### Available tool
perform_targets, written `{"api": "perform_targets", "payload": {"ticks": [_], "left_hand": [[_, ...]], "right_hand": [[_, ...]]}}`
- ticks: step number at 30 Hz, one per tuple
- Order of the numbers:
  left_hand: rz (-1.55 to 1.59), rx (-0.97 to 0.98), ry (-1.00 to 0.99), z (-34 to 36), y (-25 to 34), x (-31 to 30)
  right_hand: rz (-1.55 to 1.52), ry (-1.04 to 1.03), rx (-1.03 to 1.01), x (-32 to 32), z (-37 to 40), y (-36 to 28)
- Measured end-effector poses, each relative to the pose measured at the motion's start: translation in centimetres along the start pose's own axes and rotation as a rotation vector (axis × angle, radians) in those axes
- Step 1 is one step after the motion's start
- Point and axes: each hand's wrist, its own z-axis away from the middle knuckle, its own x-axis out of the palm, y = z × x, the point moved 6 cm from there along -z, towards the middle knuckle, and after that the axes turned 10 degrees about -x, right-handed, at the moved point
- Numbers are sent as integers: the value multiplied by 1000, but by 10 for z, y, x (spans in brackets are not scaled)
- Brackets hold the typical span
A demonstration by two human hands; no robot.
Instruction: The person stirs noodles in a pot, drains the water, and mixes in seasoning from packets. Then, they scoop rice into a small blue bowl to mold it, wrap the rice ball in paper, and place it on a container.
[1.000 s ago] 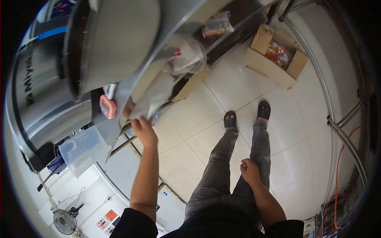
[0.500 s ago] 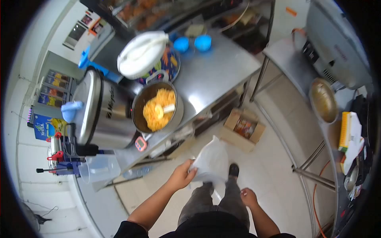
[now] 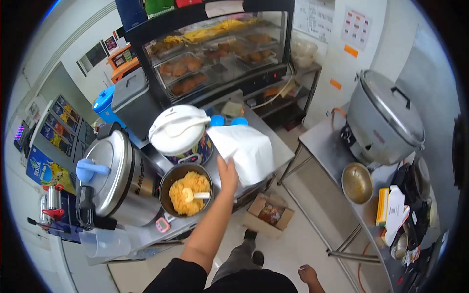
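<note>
My left hand [image 3: 228, 175] grips a white paper sheet [image 3: 249, 152] by its near edge, holding it out over the steel table [image 3: 281, 141]. Left of that hand is a pot [image 3: 163, 188] of orange rice [image 3: 188, 181], with a white-handled scoop [image 3: 195, 195] lying in it. A patterned rice cooker [image 3: 181, 129] with a white lid stands behind the pot. Two blue cups [image 3: 239, 121] are partly covered by the sheet. Down by my side hangs my right hand [image 3: 308, 274], its fingers loosely curled with nothing seen in them.
A large steel cooker [image 3: 115, 180] stands at left, near a red timer [image 3: 162, 224]. Fried food fills a glass display case [image 3: 220, 53] behind. An open cardboard box [image 3: 271, 215] sits on the floor. The right counter bears a big grey cooker [image 3: 386, 119] and a pan [image 3: 357, 183].
My left hand has raised the white sheet from above the floor and carried it forward over the table. My view has tilted up, showing the display case. My right hand stays low.
</note>
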Motion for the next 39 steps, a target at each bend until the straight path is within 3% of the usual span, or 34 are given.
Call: {"api": "perform_targets", "payload": {"ticks": [2, 4, 9, 11, 13, 15, 16, 17, 19, 23, 26, 28, 32, 36, 39], "left_hand": [[163, -200, 45, 4, -75, 5], [132, -380, 239, 9, -136, 7], [29, -524, 226, 9, -129, 7], [26, -363, 268, 9, -115, -2], [-63, -150, 287, 17, -110, -9], [-339, 48, 120, 41, -66, -10], [-476, 143, 38, 53, -44, -10], [-608, 152, -150, 62, -41, -5], [-870, 161, -545, 82, -50, -3], [-979, 207, -531, 76, -80, -15], [-1031, 150, -471, 62, -90, -23], [-1001, 140, -470, 62, -91, -26], [-965, 116, -472, 68, -79, -30], [-873, 64, -511, 73, -88, -37], [-916, 83, -504, 76, -90, -38]], "right_hand": [[-38, 27, -17, -12, -17, -17], [-79, 51, -32, -20, -36, -37], [-187, 224, -182, -79, -112, -169], [-128, 255, -365, -95, -158, -224], [104, 157, -447, -101, -213, -278], [28, 324, -696, -118, -245, -354], [-31, 347, -711, -121, -262, -385], [-93, 370, -723, -125, -279, -411], [130, 378, -887, -122, -310, -456], [427, 309, -1072, -99, -343, -509], [512, 209, -865, -86, -373, -532], [505, 364, -1018, -89, -389, -573], [600, 483, -1203, -102, -447, -691], [785, 441, -1279, -75, -524, -734], [828, 243, -1157, -59, -551, -741]]}}
